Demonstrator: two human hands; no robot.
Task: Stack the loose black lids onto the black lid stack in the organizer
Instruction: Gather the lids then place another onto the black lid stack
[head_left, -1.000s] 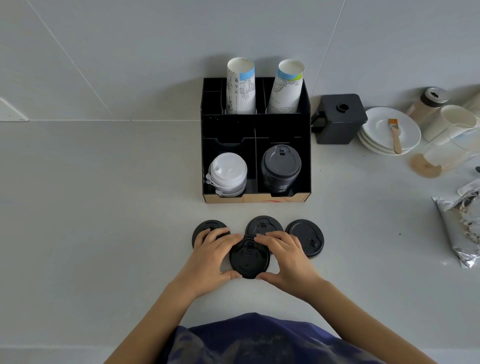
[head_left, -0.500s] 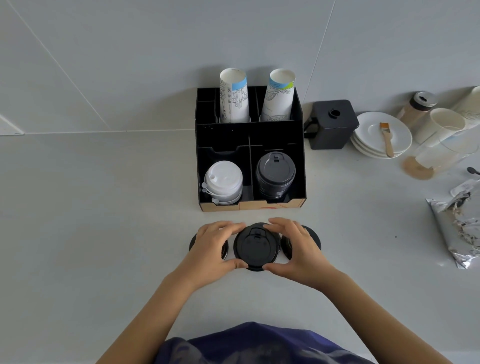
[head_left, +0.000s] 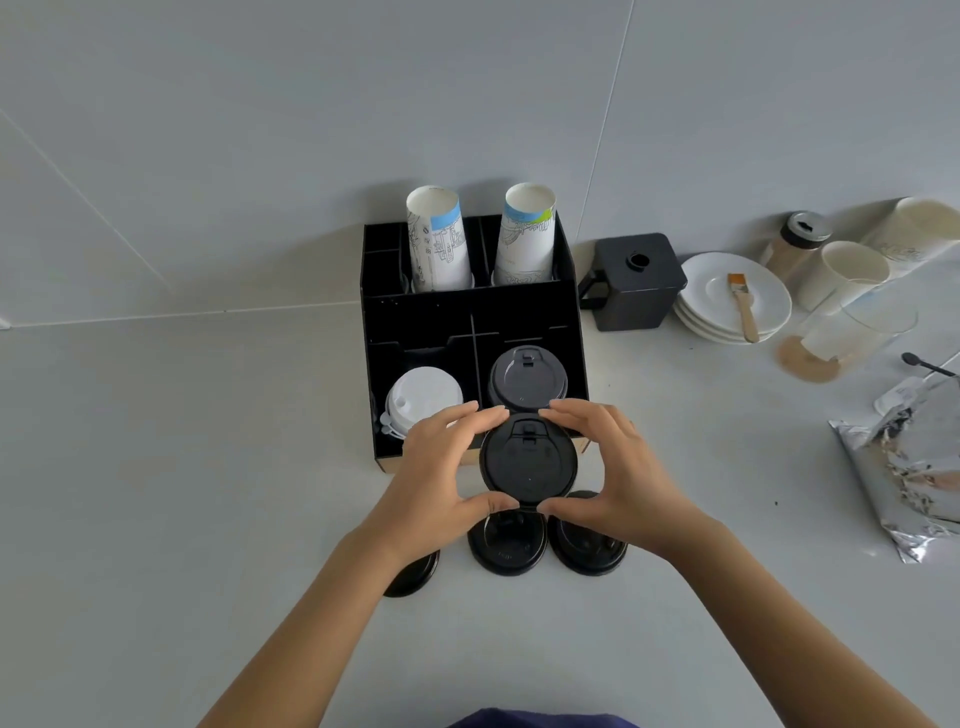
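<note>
Both hands on one lid (head_left: 528, 460) — left hand (head_left: 434, 470) at its 9 o'clock edge, right hand (head_left: 610, 470) at 3, fingers (head_left: 480, 415) curled over the far rim and thumbs under the near rim, so each hand is clamped on it. The lid hangs in the air, level, tab at 12, just short of the organizer (head_left: 470, 317) front. Target is the black stack (head_left: 527, 376), in the front-right bay, directly at 12 o'clock from the lid. White stack (head_left: 423, 397) sits in the bay at 9 of it — wrong one, steer clear.

To do this well, I'd say: keep it flat, carry it fwd till its rim rings the stack's top, tab lined up w/ the tab below, then lower straight and press evenly so it nests. Risk is fingertips fouling the bay divider — ease the grip to the near edge before seating.

Three more lids (head_left: 506, 545) wait on the counter (head_left: 156, 467) at 6 o'clock, one mostly hidden under the left wrist.
</note>
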